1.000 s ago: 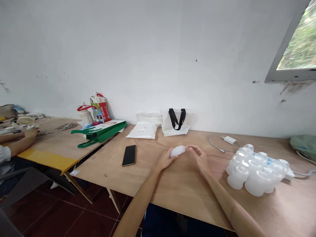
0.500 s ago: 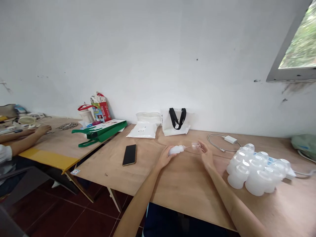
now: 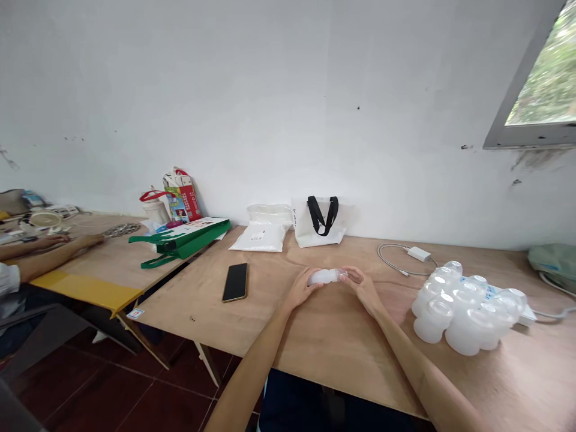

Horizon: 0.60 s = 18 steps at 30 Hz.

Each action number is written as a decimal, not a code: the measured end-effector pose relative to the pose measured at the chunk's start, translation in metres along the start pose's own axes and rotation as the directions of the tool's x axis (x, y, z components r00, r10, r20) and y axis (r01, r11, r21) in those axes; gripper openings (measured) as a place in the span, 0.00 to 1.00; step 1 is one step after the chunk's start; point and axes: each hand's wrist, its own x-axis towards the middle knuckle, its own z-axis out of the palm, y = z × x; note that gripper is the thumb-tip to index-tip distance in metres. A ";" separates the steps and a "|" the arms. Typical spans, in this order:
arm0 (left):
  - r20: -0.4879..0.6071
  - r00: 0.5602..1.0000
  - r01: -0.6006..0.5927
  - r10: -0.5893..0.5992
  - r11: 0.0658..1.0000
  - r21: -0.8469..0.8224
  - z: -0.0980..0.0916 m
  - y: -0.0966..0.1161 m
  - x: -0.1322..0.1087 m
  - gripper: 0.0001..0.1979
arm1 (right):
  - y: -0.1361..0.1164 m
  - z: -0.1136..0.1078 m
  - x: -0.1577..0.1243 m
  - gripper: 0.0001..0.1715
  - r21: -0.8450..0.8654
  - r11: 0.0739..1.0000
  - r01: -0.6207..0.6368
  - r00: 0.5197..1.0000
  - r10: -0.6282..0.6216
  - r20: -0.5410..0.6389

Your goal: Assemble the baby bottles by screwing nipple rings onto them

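Observation:
Over the middle of the plywood table (image 3: 324, 342), both my hands meet around a small white plastic bottle (image 3: 324, 276) lying on its side. My left hand (image 3: 302, 287) wraps the bottle's body. My right hand (image 3: 360, 284) pinches a small clear cap at the bottle's nozzle end; the cap is mostly hidden by my fingers. To the right sits a cluster of several identical translucent white bottles (image 3: 463, 309).
A black phone (image 3: 235, 282) lies left of my hands. Against the wall are a white bag with black handles (image 3: 320, 223), flat white packets (image 3: 263, 231) and a white charger with cable (image 3: 411, 255). A green bag (image 3: 180, 237) lies on the neighbouring table, where another person's arms (image 3: 49, 252) rest.
My right hand, which had pulled away to the right with the clear cap, has come back to the bottle's nozzle. The other person's hand has slid further right along their table.

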 end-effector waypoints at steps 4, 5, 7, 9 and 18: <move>0.022 1.000 0.004 -0.004 1.000 0.003 -0.001 0.004 -0.001 0.24 | -0.007 -0.002 -0.004 0.31 0.023 0.999 -0.035 0.998 0.034 0.052; 0.027 1.000 0.008 -0.009 1.000 0.006 -0.001 0.005 -0.002 0.25 | -0.008 -0.002 -0.005 0.31 0.028 0.999 -0.046 0.997 0.044 0.062; 0.042 0.999 0.015 -0.016 1.000 0.016 -0.001 0.007 -0.002 0.26 | -0.010 -0.003 -0.005 0.32 0.032 0.997 -0.070 0.994 0.067 0.083; 0.055 0.998 0.016 -0.018 0.999 0.029 -0.001 0.008 -0.003 0.26 | -0.010 -0.005 -0.005 0.31 0.031 0.995 -0.097 0.989 0.093 0.111; 0.075 0.997 0.006 -0.007 1.000 0.023 0.002 0.012 -0.003 0.25 | -0.009 0.001 -0.010 0.33 0.055 0.994 -0.093 0.989 0.085 0.120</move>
